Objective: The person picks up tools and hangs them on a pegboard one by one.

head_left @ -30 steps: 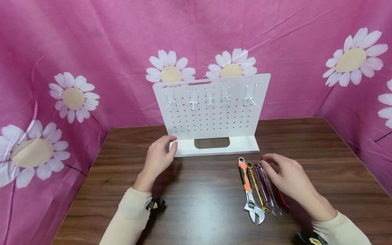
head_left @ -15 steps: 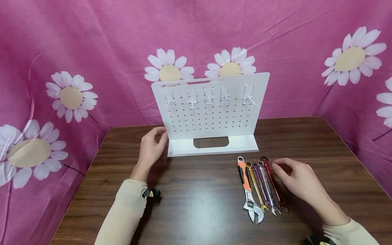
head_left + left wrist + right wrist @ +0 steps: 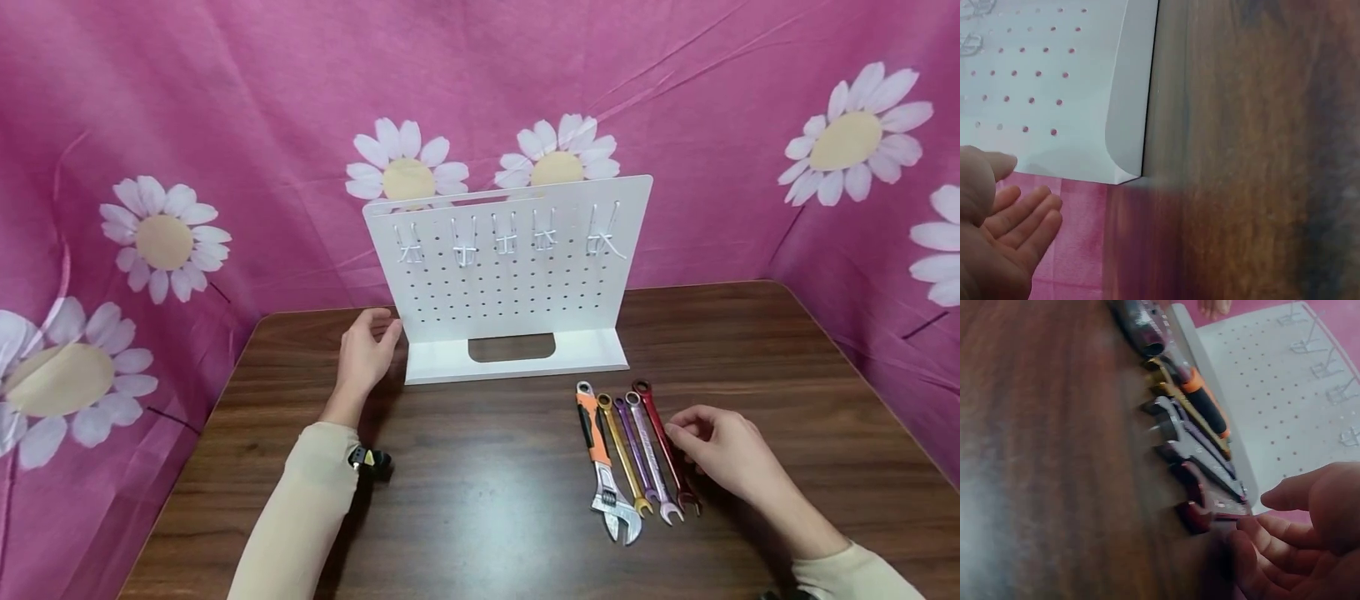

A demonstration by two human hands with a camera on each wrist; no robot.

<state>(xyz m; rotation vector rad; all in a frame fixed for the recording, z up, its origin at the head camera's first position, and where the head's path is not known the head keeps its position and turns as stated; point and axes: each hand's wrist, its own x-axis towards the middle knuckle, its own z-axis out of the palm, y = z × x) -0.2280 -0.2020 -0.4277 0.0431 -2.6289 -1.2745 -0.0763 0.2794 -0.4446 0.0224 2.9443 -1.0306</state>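
Your left hand – fingers loosely extended, holding nothing – beside left edge of white pegboard; contact unclear. Your right hand – fingers loosely bent, thumb apart, no grip – just beside red combination wrench; cannot tell if touching. Red wrench rightmost on worktop, next to lilac, purple and gold wrenches, then orange-handled adjustable wrench. Wire hooks bare. Step looks like positioning at red wrench; lifting it would call for you pinching its shaft.
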